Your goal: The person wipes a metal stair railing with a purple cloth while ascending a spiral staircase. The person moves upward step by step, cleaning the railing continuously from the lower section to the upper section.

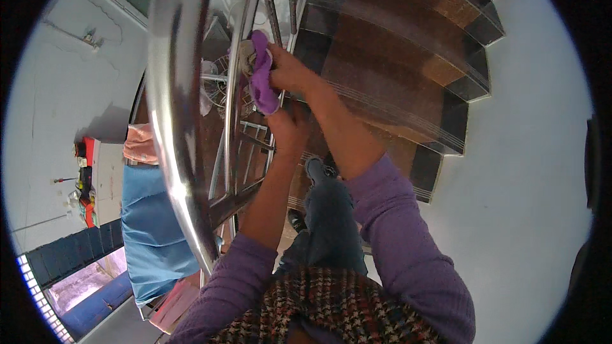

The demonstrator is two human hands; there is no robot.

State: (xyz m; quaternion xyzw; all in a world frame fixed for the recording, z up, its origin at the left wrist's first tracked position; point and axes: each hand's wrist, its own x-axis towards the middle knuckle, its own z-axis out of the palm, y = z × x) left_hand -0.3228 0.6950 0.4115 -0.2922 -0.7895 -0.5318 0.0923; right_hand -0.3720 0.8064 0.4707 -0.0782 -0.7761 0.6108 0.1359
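Observation:
A crumpled purple cloth [263,76] with a greyish-beige patch lies against the inner metal rail [233,91] of a stair railing. My right hand [290,70] grips the cloth from its right side, the fingers partly hidden behind it. At the cloth's lower end, my left hand [288,129] holds on with its fingertips, close to the railing's thin balusters [271,9]. The thick, shiny handrail [174,81] curves past on the left, apart from both hands. Exactly how the cloth wraps the metal is hidden.
Brown stair treads [382,52] with dark ends rise to the upper right beside a white wall [521,177]. Below the railing are a blue cover [153,220], an orange towel [140,143] and a round wire object [217,86]. My shoe [315,169] is on the stairs.

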